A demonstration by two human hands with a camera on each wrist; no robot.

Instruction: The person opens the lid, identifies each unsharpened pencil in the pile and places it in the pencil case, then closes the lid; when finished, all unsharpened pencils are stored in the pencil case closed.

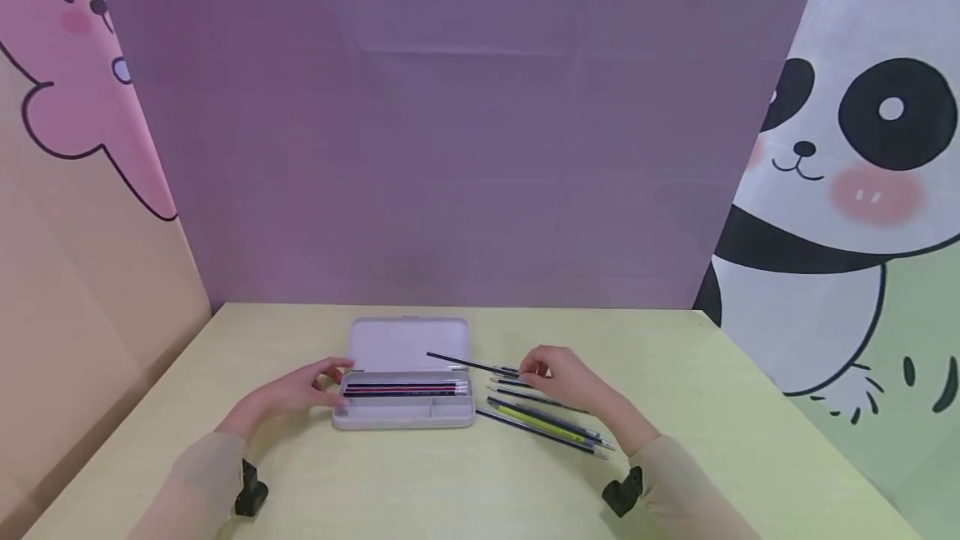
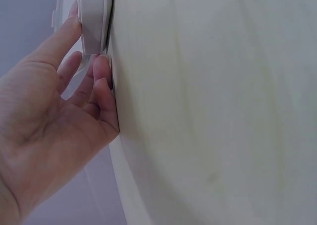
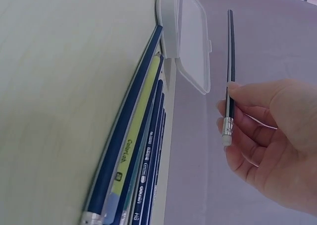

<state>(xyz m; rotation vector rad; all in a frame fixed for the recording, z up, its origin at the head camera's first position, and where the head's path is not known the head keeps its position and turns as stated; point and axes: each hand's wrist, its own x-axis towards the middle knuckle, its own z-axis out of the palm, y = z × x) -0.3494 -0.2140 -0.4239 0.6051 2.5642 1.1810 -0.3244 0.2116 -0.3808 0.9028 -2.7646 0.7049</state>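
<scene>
A white pencil case [image 1: 390,419] lies with its lid [image 1: 408,344] folded back, several pencils [image 1: 405,389] lying side by side in its rear compartment. My left hand [image 1: 303,387] holds the case's left end, thumb on the near side and fingers toward the hinge; the left wrist view has the hand [image 2: 59,96] against the case's end [image 2: 94,27]. In my right hand [image 1: 562,375], thumb and fingers pinch a dark striped pencil [image 3: 231,51] near its white eraser. The pencil's far end overlaps the lid in the head view.
Right of the case, several loose pencils [image 1: 547,423] lie fanned out on the pale table [image 1: 420,482], mostly dark blue, one yellow-green [image 3: 141,111]. The case's front compartment has a small divider near its right end. A purple backdrop [image 1: 450,148] stands behind the table.
</scene>
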